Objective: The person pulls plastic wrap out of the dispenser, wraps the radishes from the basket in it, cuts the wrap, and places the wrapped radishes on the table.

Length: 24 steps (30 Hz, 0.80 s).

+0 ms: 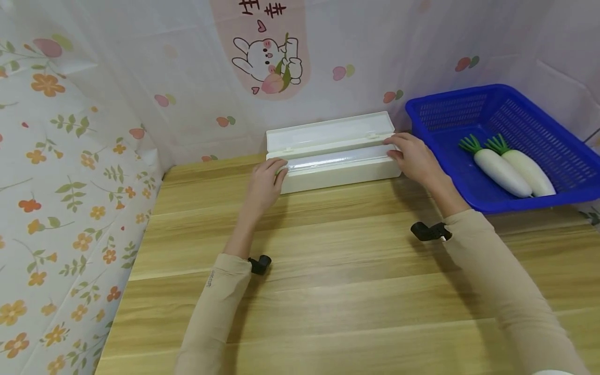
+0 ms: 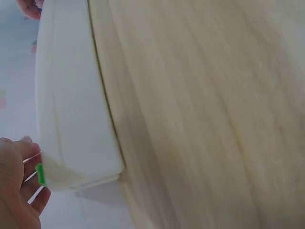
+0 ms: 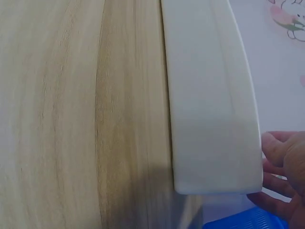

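Note:
A long white cling film dispenser box stands at the back of the table, its lid raised against the wall. Inside lies a shiny roll of cling film. My left hand grips the roll's left end with bent fingers; a green end piece shows between them in the left wrist view. At the other end, my right hand pinches the roll, thumb at the box's front rim and fingers behind. The right wrist view shows the box front, which hides the roll there.
On the right a blue plastic basket holds two white radishes with green tops. A patterned cloth wall stands directly behind the box, and a floral one borders the wooden table on the left.

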### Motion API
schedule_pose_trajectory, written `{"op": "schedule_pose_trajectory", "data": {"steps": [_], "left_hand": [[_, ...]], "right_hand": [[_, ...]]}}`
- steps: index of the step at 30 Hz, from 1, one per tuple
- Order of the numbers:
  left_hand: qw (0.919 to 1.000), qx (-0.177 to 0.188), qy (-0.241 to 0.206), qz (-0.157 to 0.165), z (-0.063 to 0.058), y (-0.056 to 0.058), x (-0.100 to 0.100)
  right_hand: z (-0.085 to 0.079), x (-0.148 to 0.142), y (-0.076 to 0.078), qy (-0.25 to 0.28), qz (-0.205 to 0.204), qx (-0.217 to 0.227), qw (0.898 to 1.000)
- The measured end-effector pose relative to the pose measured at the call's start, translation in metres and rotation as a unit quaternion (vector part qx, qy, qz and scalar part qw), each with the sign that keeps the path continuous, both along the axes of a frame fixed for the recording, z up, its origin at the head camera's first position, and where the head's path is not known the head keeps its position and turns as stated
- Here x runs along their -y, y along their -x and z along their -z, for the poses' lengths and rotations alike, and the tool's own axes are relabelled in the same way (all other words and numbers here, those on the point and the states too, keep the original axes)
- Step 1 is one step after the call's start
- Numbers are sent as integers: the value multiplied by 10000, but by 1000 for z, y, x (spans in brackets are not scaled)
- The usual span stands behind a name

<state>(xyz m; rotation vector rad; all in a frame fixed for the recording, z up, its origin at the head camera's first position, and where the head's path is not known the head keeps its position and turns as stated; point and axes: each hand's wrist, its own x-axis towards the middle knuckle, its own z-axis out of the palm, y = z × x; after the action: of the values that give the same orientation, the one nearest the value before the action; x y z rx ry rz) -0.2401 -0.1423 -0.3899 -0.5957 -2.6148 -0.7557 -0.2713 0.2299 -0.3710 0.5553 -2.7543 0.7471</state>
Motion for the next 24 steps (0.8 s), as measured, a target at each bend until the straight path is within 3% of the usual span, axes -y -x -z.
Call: {"op": "schedule_pose_trajectory", "data": {"steps": [5, 15, 24], "left_hand": [[9993, 126, -344, 27, 7, 7, 1], [9959, 210, -847, 226, 7, 13, 3], [9951, 171, -934, 266, 7, 16, 6]], "right_hand": [[5, 1, 3, 44, 193, -153, 9997], [9, -1, 6, 104, 568, -512, 9970], [13, 2, 18, 825, 788, -524, 9921]]}}
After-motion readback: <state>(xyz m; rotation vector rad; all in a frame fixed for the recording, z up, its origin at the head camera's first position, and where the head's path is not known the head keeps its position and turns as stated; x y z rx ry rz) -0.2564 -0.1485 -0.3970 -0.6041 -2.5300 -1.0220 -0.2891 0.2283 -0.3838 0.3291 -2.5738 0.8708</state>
